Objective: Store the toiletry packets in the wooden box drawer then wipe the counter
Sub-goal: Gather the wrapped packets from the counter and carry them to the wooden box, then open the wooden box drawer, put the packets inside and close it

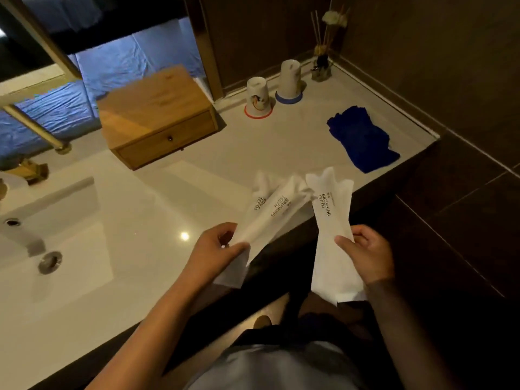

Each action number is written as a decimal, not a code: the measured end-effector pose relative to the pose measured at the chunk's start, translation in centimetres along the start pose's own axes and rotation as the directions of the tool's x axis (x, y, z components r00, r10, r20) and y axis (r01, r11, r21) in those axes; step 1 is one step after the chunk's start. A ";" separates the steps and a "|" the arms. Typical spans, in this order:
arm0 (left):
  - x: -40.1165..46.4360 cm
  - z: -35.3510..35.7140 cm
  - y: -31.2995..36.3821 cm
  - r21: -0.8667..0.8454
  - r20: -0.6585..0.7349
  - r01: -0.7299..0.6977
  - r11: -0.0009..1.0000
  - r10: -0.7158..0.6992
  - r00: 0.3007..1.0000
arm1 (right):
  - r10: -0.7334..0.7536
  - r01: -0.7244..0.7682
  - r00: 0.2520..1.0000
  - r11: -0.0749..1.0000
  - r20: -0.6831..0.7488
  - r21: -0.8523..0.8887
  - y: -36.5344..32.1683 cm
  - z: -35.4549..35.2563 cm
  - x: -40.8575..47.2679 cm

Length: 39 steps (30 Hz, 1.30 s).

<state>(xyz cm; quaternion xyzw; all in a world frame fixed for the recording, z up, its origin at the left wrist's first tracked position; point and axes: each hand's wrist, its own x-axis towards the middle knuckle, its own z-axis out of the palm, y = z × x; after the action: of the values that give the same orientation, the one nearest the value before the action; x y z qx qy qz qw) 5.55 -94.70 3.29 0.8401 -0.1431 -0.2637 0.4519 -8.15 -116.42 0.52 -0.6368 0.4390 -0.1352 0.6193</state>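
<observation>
I see white packets [332,220] printed with black lettering, a tan wooden box [157,116], a deep blue cloth [361,139] far right, and a pale table [281,142].

One head-worn, wide-angle view looks forward and steeply down from above the counter's [225,153] front edge, close to the person's body. It faces the back wall and the counter's far right corner. The sink [56,249] fills the lower left; both forearms rise from the bottom edge, with the hands near the middle. Straight lines bow toward the frame's edges.
</observation>
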 end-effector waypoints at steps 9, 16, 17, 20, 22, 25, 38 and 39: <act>16.6 0.1 7.7 0.020 0.090 0.046 0.999 -0.048 0.995 | 0.208 -0.214 0.977 0.930 0.049 0.299 -6.8 4.7 10.9; 28.7 1.6 10.1 0.126 0.178 0.157 0.980 -0.178 0.968 | 0.325 -0.320 0.944 0.869 0.054 0.377 -11.1 8.2 19.4; 29.9 1.9 10.1 0.147 0.185 0.172 0.974 -0.197 0.963 | 0.327 -0.317 0.944 0.870 0.041 0.377 -11.5 8.7 20.3; 32.6 3.0 9.8 0.228 0.206 0.180 0.957 -0.229 0.952 | 0.274 -0.278 0.960 0.911 0.055 0.305 -11.7 9.8 22.3; 33.4 3.3 9.4 0.336 0.196 0.126 0.933 -0.200 0.960 | 0.194 -0.204 0.978 0.962 0.070 0.184 -11.4 9.7 23.0; 33.3 3.5 9.2 0.455 0.184 0.000 0.890 -0.094 0.978 | 0.087 -0.074 0.988 0.992 0.130 -0.103 -10.1 8.9 24.1; 24.6 5.3 4.0 0.721 0.401 -0.459 0.518 0.229 0.887 | -0.315 0.575 0.795 0.118 0.518 -0.810 -5.6 7.8 22.8; 24.7 5.6 3.4 0.747 0.393 -0.446 0.494 0.213 0.894 | -0.269 0.578 0.798 0.090 0.539 -0.811 -5.3 7.9 23.1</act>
<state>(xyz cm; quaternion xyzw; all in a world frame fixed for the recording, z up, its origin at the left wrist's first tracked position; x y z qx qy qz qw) 22.59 -112.22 -4.21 0.8678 -0.4633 -0.1772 0.0288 12.88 -128.72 -4.78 -0.9849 0.1374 0.0694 0.0793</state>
